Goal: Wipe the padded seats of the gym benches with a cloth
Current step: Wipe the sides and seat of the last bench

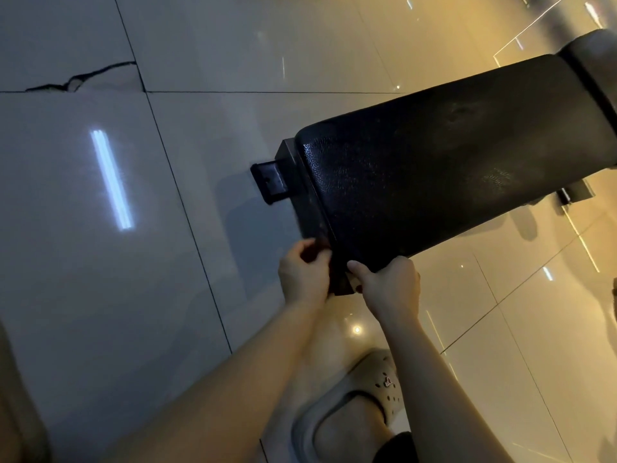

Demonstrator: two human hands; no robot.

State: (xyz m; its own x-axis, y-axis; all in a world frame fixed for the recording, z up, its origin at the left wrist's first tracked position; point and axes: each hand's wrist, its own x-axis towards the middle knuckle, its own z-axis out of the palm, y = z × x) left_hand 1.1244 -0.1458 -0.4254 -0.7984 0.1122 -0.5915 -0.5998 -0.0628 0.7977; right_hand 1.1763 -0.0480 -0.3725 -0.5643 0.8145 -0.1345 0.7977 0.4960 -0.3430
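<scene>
Presently, left hand point(303, 274) fingers pinch a dark brown piece point(340, 284) at the near corner of the black textured padded bench point(450, 162). Right hand point(390, 285) fingers clamp round that corner's edge.

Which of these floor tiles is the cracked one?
The upper-left tile: a dark jagged crack runs across its near right corner. The other tiles look whole.

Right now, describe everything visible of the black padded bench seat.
The black padded bench seat is a long rectangular cushion with rounded corners and a pebbled, leather-like cover, faintly scuffed. It rests on a dark metal frame, running from lower centre to upper right. At its near corner the left hand and right hand hold a dark piece, perhaps a cloth.
</scene>
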